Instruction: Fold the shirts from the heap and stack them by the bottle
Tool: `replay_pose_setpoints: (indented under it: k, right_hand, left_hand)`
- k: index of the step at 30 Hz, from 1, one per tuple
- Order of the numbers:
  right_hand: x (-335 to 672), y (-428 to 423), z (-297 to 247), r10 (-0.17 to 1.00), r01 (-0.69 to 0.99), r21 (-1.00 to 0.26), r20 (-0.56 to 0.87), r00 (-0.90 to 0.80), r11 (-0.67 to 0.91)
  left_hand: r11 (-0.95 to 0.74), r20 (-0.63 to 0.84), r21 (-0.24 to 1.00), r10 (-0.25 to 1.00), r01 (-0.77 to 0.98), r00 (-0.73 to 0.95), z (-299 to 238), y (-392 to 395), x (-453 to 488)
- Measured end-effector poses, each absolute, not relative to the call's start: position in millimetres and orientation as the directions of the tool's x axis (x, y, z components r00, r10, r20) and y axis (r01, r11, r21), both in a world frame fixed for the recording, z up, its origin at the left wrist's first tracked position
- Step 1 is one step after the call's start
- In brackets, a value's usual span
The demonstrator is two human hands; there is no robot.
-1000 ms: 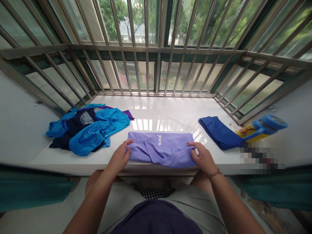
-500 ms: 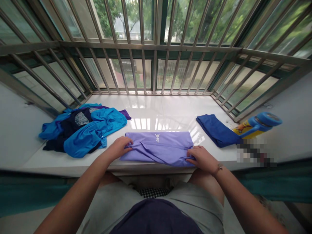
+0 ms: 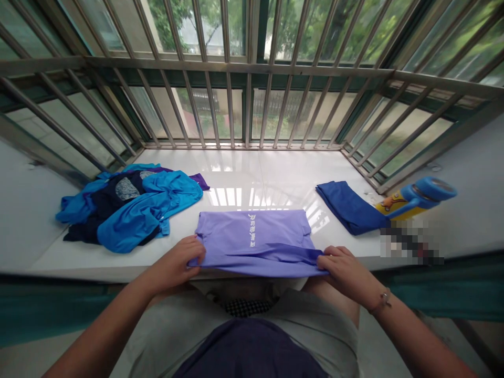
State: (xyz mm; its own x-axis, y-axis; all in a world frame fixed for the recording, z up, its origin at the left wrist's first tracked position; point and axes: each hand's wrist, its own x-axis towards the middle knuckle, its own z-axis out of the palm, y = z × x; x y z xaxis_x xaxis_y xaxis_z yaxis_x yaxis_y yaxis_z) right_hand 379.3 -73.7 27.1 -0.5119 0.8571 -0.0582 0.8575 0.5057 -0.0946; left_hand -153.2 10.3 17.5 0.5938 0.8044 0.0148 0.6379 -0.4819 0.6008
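Two hands and a garment at a window sill. A lavender garment [image 3: 228,236], marked with a vertical line of white characters, lay flat at the middle of the near edge of the white sill [image 3: 271,181], with a loose fold running across its near part. The left hand [image 3: 185,261] pinched the garment's near left corner between thumb and fingers at the sill's near edge; the right hand [image 3: 340,266], with a bracelet [image 3: 385,298] at its wrist, pinched the near right corner. On the left part of the sill, a bright blue garment [image 3: 157,191] lay crumpled over a navy garment [image 3: 108,203] with grey patches, and a purple cloth [image 3: 201,181] jutted out behind. On the sill's right part lay a folded dark blue cloth [image 3: 348,210], just beside a yellow and blue bottle [image 3: 427,191]. A pixelated patch [image 3: 413,245] obscured the sill's near right corner. Metal bars [image 3: 252,67] stood along the sill's far edge.
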Motion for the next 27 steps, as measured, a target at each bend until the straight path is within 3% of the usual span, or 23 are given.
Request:
replay_pose_setpoints:
  k: [4, 10, 20, 27]
  right_hand:
    - [387.6, -84.4, 23.0, 0.852, 0.853, 0.002, 0.039, -0.521, 0.522]
    - [388.3, -102.6, 28.1, 0.823, 0.830, 0.089, 0.106, -0.558, 0.551]
    - [397.8, -117.4, 25.8, 0.816, 0.823, 0.020, 0.120, -0.565, 0.567]
    - [410.6, -123.2, 15.9, 0.837, 0.842, -0.004, 0.115, -0.535, 0.539]
  left_hand:
    - [-0.589, -0.053, 0.516, 0.703, 0.622, 0.710, 12.3, -12.3, -168.0]
    - [-0.631, -0.102, 0.428, 0.678, 0.647, 0.728, -4.3, -35.3, -189.2]
    - [-0.587, -0.173, 0.445, 0.684, 0.676, 0.708, -5.5, -47.0, -195.0]
    - [-0.625, -0.148, 0.297, 0.717, 0.722, 0.681, -7.4, -53.3, -210.1]
